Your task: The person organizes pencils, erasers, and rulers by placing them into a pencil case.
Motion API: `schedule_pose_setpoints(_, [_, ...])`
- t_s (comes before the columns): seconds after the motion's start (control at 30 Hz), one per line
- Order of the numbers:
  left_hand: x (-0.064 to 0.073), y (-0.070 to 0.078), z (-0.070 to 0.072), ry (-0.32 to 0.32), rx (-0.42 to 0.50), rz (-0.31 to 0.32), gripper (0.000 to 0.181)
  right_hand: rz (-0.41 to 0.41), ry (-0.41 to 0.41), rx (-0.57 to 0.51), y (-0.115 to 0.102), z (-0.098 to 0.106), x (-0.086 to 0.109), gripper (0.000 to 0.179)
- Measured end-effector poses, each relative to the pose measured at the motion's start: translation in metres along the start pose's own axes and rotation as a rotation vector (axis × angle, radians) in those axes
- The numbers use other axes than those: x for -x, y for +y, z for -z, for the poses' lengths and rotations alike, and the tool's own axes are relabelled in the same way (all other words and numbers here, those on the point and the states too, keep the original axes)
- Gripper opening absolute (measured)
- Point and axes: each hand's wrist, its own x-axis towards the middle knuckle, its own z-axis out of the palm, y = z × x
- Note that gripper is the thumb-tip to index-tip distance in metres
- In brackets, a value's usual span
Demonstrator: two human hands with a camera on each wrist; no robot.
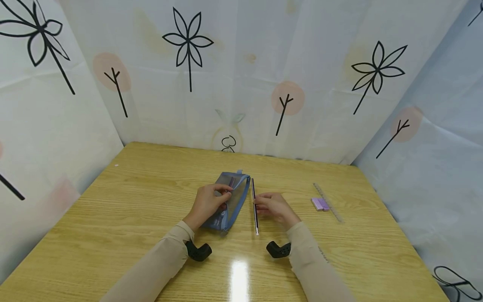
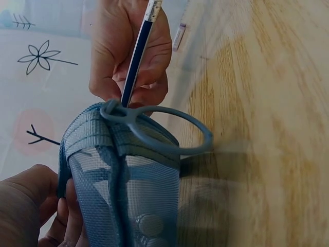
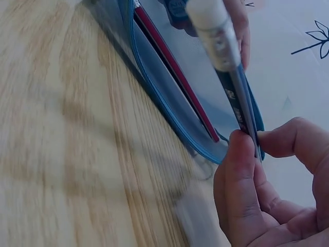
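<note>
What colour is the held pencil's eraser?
The eraser is white, clearest in the right wrist view.

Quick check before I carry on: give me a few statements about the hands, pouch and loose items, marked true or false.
1. The right hand pinches a dark blue pencil. True.
2. The mesh pouch is zipped shut. False: its mouth gapes open.
3. A red pencil is inside the pouch. True.
4. In the head view, the clear ruler lies to the left of the pouch. False: it lies to the right, beside a purple item.
5. The left hand holds the pouch. True.
</note>
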Motion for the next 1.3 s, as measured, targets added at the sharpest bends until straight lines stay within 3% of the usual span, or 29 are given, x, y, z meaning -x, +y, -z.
schedule_pose_setpoints(0.47, [0.000, 0.001, 0.000, 0.001, 0.008, 0.005, 0.018, 0.006, -0.046, -0.027, -0.001, -0.024, -0.008, 0.033])
schedule_pose_setpoints(1.1, [-0.001, 0.000, -0.004, 0.010, 0.010, 0.004, 0.017, 0.001, 0.059, -0.097, -0.004, -0.047, -0.022, 0.027])
schedule_pose_setpoints(1.3, [-0.001, 0.001, -0.006, 0.019, 0.009, 0.008, 0.016, -0.006, 0.073, -0.059, -0.002, -0.053, -0.024, 0.024])
